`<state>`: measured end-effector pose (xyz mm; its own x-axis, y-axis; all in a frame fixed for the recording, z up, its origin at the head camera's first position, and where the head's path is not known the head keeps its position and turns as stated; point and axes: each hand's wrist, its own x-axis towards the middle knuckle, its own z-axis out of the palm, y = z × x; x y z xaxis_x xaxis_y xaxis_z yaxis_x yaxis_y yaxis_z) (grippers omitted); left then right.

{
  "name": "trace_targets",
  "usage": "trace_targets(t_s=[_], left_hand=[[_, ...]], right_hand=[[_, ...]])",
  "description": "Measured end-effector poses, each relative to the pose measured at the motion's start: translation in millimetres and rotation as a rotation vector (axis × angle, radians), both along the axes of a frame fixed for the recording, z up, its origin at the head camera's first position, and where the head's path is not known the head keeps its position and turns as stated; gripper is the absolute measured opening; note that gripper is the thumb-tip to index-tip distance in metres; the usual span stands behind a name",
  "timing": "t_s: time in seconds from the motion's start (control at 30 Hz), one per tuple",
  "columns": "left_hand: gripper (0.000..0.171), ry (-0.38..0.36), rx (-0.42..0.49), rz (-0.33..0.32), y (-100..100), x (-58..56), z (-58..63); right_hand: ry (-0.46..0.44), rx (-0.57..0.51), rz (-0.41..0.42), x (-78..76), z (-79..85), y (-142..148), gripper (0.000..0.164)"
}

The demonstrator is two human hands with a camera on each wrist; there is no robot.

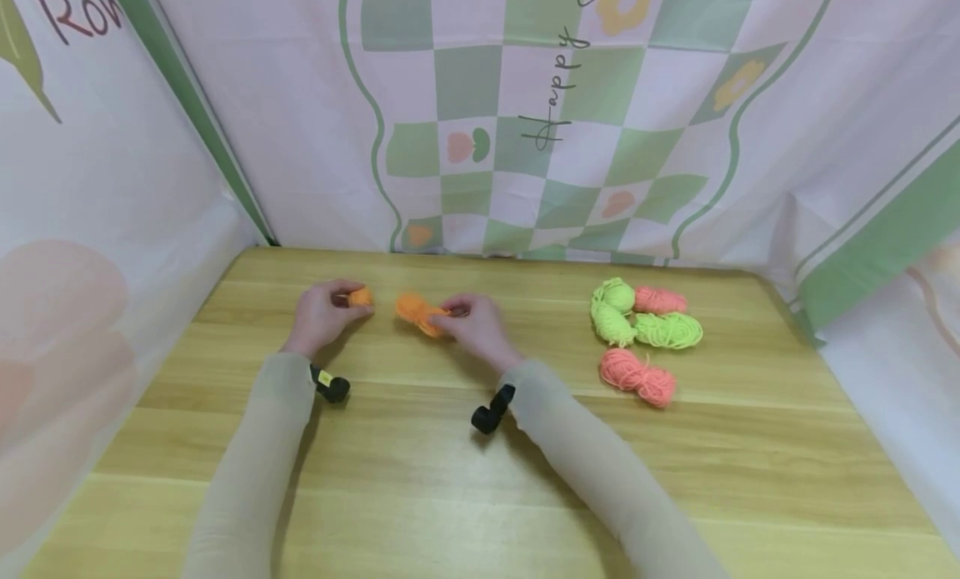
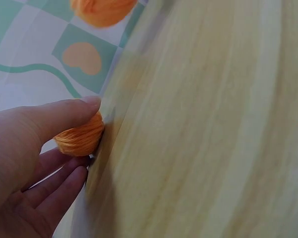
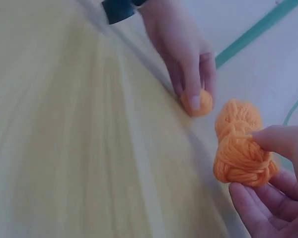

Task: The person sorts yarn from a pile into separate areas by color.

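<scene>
Sleeves (image 1: 247, 471) reach in from the bottom edge, covering parts of our wood-grain table (image 1: 420, 496). White cloth (image 1: 292, 104) walls us in: lettering at upper left, green checks at upper centre, a green band at right. Left of centre, our left hand (image 1: 321, 316) pinches an orange ball (image 1: 361, 296) between thumb and fingers, half hiding it. Just right of it, our right hand (image 1: 480, 325) pinches the right end of an orange skein (image 1: 415, 308). Black cameras (image 1: 489, 416) sit at both cuffs. Right of centre, we see two lime skeins (image 1: 669, 331) and two coral skeins (image 1: 638, 379) bunched close together.
</scene>
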<state>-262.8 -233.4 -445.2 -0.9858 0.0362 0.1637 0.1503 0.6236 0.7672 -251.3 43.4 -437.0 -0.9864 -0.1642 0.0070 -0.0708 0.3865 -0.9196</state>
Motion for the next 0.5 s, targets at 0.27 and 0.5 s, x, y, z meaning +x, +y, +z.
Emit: trace_targets(t_s=[0.27,0.5], left_hand=[[0.043,0.0,-0.005,0.01,0.1,0.6,0.4],[0.042,-0.007,0.008,0.004,0.2,1.6,1.3]], right_hand=[[-0.063,-0.03,-0.085,-7.8,8.6,-25.3,0.032],[-0.103,-0.069,-0.132,-9.3,9.8,-46.4,0.033]])
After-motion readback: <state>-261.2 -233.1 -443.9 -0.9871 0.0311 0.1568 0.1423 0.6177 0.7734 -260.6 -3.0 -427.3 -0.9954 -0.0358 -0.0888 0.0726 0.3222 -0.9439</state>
